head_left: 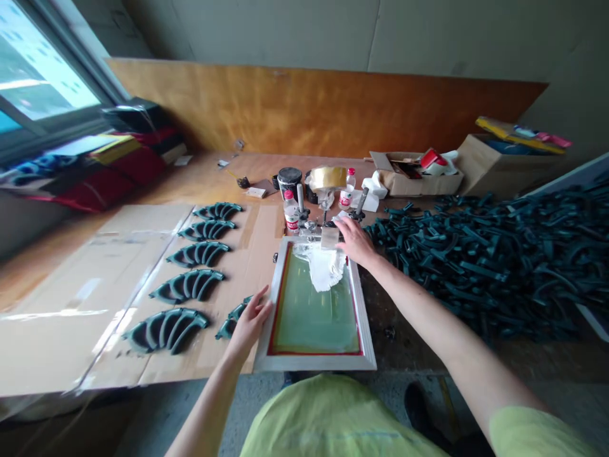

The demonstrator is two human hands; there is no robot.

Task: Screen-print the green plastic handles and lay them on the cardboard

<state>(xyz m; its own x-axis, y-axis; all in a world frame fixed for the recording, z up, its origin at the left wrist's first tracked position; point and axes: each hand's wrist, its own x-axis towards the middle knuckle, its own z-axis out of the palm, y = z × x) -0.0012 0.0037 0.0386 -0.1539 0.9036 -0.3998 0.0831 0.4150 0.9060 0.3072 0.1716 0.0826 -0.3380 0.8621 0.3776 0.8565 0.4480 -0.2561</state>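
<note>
My left hand [248, 322] lies at the left rail of a silver-framed silkscreen [314, 364], its fingertips at the rail, and I cannot tell whether it grips. My right hand [356, 241] spreads over the frame's far right corner, next to a pale flat block [330, 238]. A crumpled white cloth [323, 268] lies across the far end of the green mesh [311, 317], which has a red border. Left of the frame, dark teal curved plastic parts [166, 330] stand in a row on cardboard [238, 254]. My left hand partly hides the nearest one [231, 322].
A large heap of dark teal parts [490, 260] fills the right side. Behind the frame stand a black tin [290, 182], plastic bottles [291, 211], and a gold tape roll [327, 178]. Cardboard boxes [504, 165] sit at the back right, before a plywood board [314, 105].
</note>
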